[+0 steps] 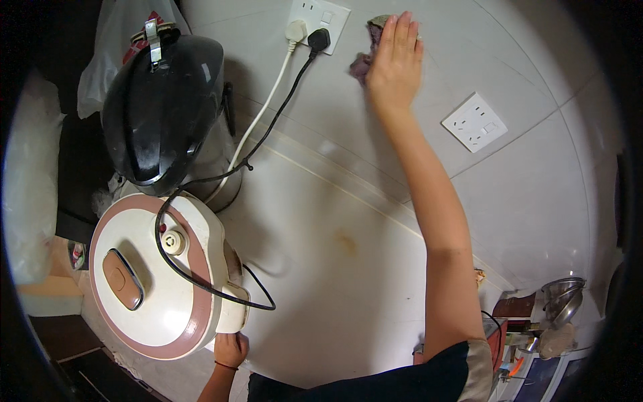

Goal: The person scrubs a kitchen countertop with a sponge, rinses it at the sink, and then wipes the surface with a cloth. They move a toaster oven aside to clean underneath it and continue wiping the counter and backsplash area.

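Observation:
My right hand (397, 60) lies flat against the grey wall tiles (522, 186), fingers together and stretched out. Beneath it a crumpled purple-and-green cloth (360, 66) is pressed to the wall, to the right of a wall socket with two plugs (325, 17). My left hand (231, 347) rests low by the counter edge, just under the side of a white-and-pink electric pressure cooker (166, 321). Its fingers are curled and partly hidden by the cooker, so I cannot tell whether they grip it.
A black-lidded appliance (161, 110) stands behind the cooker. White (269, 103) and black (281, 108) power cords run from the socket, the black one looping over the cooker. A second socket (474, 122) sits right of my arm. The white counter (321, 291) has a brownish stain (346, 242). Metal bowls (562, 301) stand far right.

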{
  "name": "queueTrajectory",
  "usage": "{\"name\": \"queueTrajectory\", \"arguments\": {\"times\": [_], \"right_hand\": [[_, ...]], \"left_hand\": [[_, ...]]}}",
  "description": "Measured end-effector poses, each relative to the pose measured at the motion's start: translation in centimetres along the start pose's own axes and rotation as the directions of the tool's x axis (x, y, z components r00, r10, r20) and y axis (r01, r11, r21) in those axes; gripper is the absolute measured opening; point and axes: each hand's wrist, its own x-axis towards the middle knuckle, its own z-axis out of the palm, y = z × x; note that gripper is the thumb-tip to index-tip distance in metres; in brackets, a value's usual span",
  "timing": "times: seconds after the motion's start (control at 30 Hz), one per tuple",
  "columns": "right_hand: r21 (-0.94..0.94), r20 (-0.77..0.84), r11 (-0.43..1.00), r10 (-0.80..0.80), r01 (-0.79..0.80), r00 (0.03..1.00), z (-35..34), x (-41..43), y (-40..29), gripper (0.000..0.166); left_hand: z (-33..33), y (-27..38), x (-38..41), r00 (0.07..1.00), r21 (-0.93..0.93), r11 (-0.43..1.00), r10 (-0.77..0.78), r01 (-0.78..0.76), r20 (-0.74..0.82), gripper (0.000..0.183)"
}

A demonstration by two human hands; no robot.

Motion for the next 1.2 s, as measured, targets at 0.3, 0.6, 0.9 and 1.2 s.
{"name": "queueTrajectory", "arguments": {"times": [0.3,0.6,0.9,1.2], "right_hand": [[0.104,0.663,0.968,-0.238,0.227,0.710,6.3,-13.5,-12.1,0.048],[0.344,0.734,0.932,-0.342,0.114,0.587,-1.4,-23.9,-4.0,0.054],[0.256,0.852,0.955,-0.149,-0.152,0.501,-15.6,-30.2,10.0,0.044],[-0.177,0.606,0.834,0.511,-0.523,0.610,-27.7,-35.0,17.4,0.038]], "left_hand": [[0.0,-0.7,-0.2,0.998,0.049,0.998,0.027,-0.030,0.050,0.022],[0.0,0.1,0.0,0.998,-0.014,0.999,0.049,-0.049,0.031,0.018],[0.3,0.1,0.7,0.981,0.060,0.983,0.176,-0.171,-0.079,0.022],[0.5,1.1,0.5,0.990,0.003,0.993,0.119,-0.119,-0.072,0.019]]}}
